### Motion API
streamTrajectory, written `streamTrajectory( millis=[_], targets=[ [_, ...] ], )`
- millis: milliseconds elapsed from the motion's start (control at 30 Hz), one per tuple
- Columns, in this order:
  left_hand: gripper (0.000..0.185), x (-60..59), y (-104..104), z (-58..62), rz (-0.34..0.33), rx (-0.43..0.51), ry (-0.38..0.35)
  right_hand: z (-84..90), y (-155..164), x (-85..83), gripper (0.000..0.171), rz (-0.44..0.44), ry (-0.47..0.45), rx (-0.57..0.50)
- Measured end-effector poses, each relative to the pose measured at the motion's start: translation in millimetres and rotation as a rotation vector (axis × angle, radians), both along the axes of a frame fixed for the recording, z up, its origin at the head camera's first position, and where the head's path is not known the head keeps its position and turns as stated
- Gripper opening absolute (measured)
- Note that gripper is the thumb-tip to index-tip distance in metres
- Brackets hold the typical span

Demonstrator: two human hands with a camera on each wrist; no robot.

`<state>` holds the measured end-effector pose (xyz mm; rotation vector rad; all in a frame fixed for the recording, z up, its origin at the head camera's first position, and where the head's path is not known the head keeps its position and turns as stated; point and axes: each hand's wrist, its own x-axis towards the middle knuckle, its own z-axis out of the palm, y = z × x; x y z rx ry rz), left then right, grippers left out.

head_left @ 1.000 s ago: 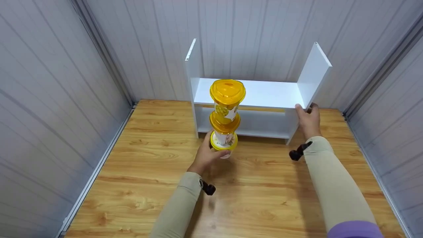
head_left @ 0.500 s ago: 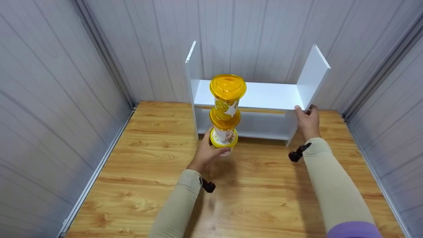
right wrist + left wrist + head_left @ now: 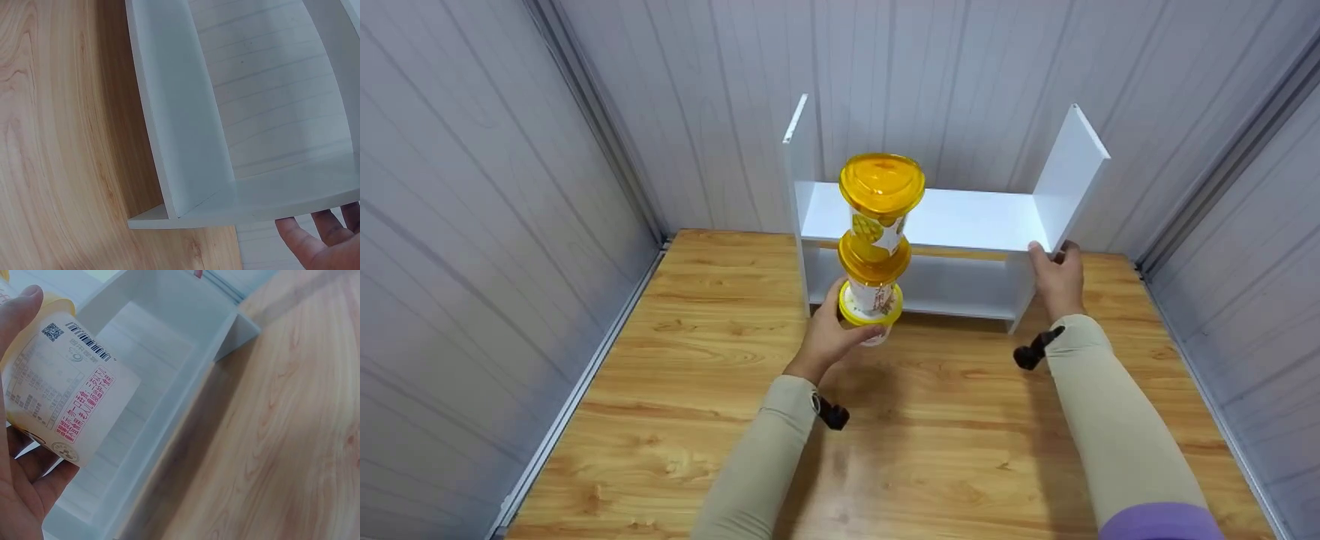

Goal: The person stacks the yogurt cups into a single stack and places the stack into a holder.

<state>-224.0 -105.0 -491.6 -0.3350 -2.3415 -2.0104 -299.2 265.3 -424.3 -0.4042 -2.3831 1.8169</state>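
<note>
My left hand (image 3: 832,334) grips the lowest of three stacked lidded cups, its thumb across the front. That bottom cup (image 3: 73,391) has a yellow lid and printed white sides with a barcode. On it stands a cup with an orange lid (image 3: 874,259), and on top a pineapple-print cup (image 3: 877,229) under a domed orange lid. The stack is held up in front of a white two-tier shelf (image 3: 967,217), with a shadow on the floor below. My right hand (image 3: 1059,281) holds the shelf's right side panel, thumb at the upper board's front corner, fingers outside.
The shelf stands on a wood-grain floor (image 3: 705,360) close to the pale panelled back wall (image 3: 720,112). Similar walls rise at left and right. Its side panels (image 3: 1072,172) stick up above the upper board. Small black cameras (image 3: 832,414) hang at both wrists.
My left hand has raised the cup stack, which now sits higher in the head view and slightly to the right. The right hand stays at the shelf's side panel.
</note>
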Motion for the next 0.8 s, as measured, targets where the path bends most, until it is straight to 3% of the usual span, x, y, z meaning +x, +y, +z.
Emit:
streamTrajectory(
  millis=[333,800],
  targets=[
    [0.108,-1.8,2,8.8,0.029,-0.045,0.005,0.3,-2,-0.3,0.090,0.006,-0.017,-0.012],
    [0.100,-6.7,2,28.8,-0.021,-0.038,0.078,-1.5,-2,-1.5,0.087,-0.012,-0.009,-0.017]
  ],
)
